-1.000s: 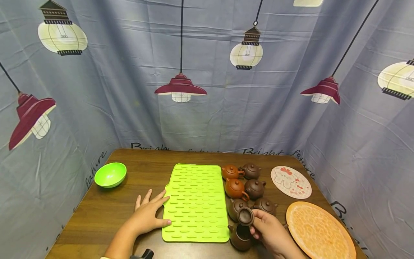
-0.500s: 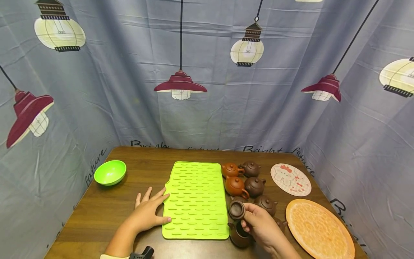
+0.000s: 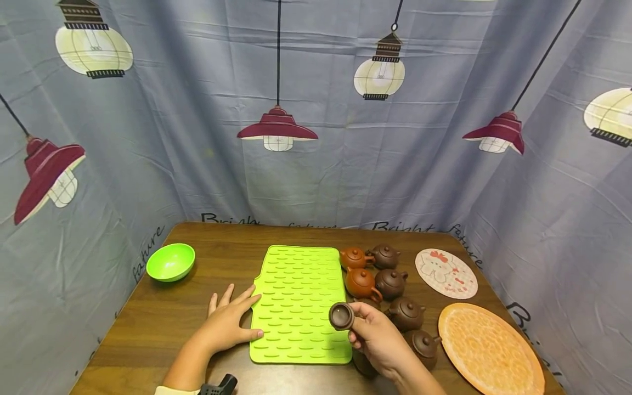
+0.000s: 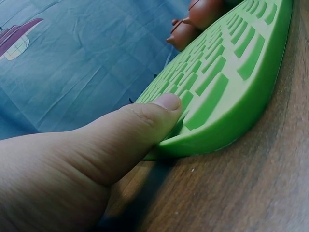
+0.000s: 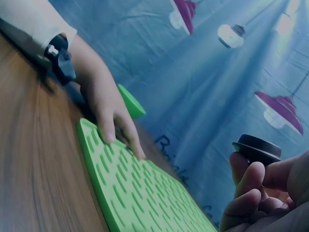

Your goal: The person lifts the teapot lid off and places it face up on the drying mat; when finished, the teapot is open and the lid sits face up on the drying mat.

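My right hand pinches a small dark brown teapot lid between thumb and fingers, above the right edge of a green ridged mat. The lid's hollow underside faces the head camera; in the right wrist view the lid shows edge-on. A dark teapot stands partly hidden below this hand, its top covered from view. My left hand rests with spread fingers at the mat's left edge. In the left wrist view its thumb lies on the mat's rim.
Orange-brown teapots and dark brown teapots stand in two rows right of the mat. Beyond them lie a round rabbit-print mat and a large orange round mat. A green bowl stands at the back left. A curtain surrounds the table.
My right hand has carried the lid leftward, away from over the uncovered teapot to above the green mat's edge. The left hand has stayed in place.
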A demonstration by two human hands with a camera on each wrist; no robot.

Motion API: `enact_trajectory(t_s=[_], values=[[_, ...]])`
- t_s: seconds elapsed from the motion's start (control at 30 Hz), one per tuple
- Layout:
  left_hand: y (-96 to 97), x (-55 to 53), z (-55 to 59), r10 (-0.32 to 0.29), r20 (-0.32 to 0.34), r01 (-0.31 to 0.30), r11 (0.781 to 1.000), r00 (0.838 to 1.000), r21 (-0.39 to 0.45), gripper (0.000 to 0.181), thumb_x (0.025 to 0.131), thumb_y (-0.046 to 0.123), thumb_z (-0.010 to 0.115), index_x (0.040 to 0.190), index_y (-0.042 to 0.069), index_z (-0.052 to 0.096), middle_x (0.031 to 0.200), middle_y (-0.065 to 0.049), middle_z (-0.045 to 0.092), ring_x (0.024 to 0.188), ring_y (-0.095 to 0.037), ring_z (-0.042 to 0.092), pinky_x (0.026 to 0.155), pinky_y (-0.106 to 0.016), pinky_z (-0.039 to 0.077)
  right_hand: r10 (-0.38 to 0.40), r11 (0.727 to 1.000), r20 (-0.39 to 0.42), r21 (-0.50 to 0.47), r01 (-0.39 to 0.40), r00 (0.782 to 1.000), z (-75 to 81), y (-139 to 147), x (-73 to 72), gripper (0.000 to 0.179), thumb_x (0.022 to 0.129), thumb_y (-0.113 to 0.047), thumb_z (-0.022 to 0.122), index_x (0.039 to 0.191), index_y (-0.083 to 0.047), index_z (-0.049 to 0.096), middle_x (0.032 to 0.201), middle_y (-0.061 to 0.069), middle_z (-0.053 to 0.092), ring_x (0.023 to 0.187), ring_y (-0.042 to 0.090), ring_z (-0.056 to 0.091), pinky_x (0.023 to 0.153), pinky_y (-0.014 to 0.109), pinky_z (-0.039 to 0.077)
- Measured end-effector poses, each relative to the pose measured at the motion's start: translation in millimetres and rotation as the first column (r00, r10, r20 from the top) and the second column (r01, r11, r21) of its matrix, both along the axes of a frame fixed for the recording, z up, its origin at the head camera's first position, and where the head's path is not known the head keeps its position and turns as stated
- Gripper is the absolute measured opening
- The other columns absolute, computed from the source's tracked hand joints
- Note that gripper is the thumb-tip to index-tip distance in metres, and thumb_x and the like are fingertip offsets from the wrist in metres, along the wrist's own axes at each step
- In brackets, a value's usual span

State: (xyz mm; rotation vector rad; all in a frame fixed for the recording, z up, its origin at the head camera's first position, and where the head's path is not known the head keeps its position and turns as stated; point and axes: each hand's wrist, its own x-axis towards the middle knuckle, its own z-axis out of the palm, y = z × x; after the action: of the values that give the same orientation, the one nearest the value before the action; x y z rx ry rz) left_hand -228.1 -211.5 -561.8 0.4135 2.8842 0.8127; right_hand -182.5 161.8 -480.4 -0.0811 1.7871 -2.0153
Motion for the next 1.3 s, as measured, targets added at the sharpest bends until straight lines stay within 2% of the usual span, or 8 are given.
enact_trajectory(t_s=[0.2, 0.4, 0.57, 0.8, 1.0, 1.3], values=[[0.8, 0.5, -1.9, -0.001, 0.014, 0.001, 1.000, 1.000, -0.001, 0.096, 0.079, 0.071, 0.079, 0.158, 0.027, 0.049, 0.172, 0.002, 0.031, 0.160, -0.050, 0.004, 0.118, -0.078, -0.012, 0.030, 0.999, 0.024, -0.025, -0.029, 0.999, -1.0, -20.2, 0.1, 0.027, 0.106, -0.019, 0.063, 0.127, -0.004, 0.059, 0.097, -0.001, 0.068, 0.068, 0.002, 0.056, 0.061, 0.016, 0.048], [2.6, 0.2, -2.7, -0.006, 0.006, 0.006, 1.000, 1.000, 0.008, 0.094, 0.079, 0.071, 0.079, 0.158, 0.027, 0.050, 0.171, 0.002, 0.033, 0.160, -0.050, 0.005, 0.118, -0.078, -0.011, 0.047, 0.997, 0.053, -0.061, -0.043, 0.997, -3.7, -43.3, -0.1, 0.027, 0.103, -0.021, 0.067, 0.123, -0.004, 0.061, 0.095, 0.000, 0.070, 0.066, 0.003, 0.057, 0.060, 0.017, 0.049], [3.4, 0.8, -3.8, -0.002, 0.009, 0.002, 1.000, 1.000, 0.013, 0.093, 0.080, 0.069, 0.080, 0.158, 0.027, 0.050, 0.171, 0.003, 0.033, 0.160, -0.049, 0.004, 0.118, -0.077, -0.011, 0.066, 0.995, 0.049, -0.085, -0.061, 0.997, -5.7, -63.3, 1.1, 0.023, 0.104, -0.020, 0.066, 0.120, -0.005, 0.062, 0.095, 0.001, 0.072, 0.066, 0.003, 0.056, 0.059, 0.017, 0.048], [5.1, 3.2, -1.9, 0.007, -0.019, -0.006, 1.000, 1.000, 0.019, 0.091, 0.079, 0.066, 0.083, 0.156, 0.025, 0.053, 0.170, 0.002, 0.036, 0.159, -0.051, 0.009, 0.118, -0.079, -0.008, 0.060, 0.995, 0.048, -0.081, -0.056, 0.997, -13.4, -91.5, 0.6, 0.024, 0.103, -0.017, 0.066, 0.121, -0.001, 0.062, 0.092, 0.002, 0.075, 0.062, 0.002, 0.055, 0.055, 0.016, 0.046], [4.4, 2.5, -1.2, 0.020, -0.031, -0.019, 1.000, 0.999, 0.009, 0.090, 0.079, 0.065, 0.083, 0.155, 0.026, 0.054, 0.169, 0.002, 0.037, 0.160, -0.050, 0.010, 0.119, -0.078, -0.007, 0.037, 0.999, 0.030, -0.037, -0.036, 0.999, -27.5, -112.7, -2.6, 0.022, 0.102, -0.014, 0.066, 0.119, 0.000, 0.064, 0.088, 0.004, 0.076, 0.059, 0.003, 0.055, 0.052, 0.016, 0.045], [2.1, 0.3, -3.1, 0.022, -0.043, -0.022, 1.000, 0.999, 0.009, 0.089, 0.080, 0.069, 0.080, 0.154, 0.027, 0.055, 0.169, 0.002, 0.038, 0.160, -0.050, 0.010, 0.119, -0.077, -0.006, 0.008, 0.993, 0.002, 0.119, -0.008, 1.000, -51.4, -132.8, -6.8, 0.014, 0.102, -0.012, 0.064, 0.112, -0.004, 0.069, 0.087, 0.006, 0.073, 0.059, 0.008, 0.057, 0.051, 0.019, 0.045]])
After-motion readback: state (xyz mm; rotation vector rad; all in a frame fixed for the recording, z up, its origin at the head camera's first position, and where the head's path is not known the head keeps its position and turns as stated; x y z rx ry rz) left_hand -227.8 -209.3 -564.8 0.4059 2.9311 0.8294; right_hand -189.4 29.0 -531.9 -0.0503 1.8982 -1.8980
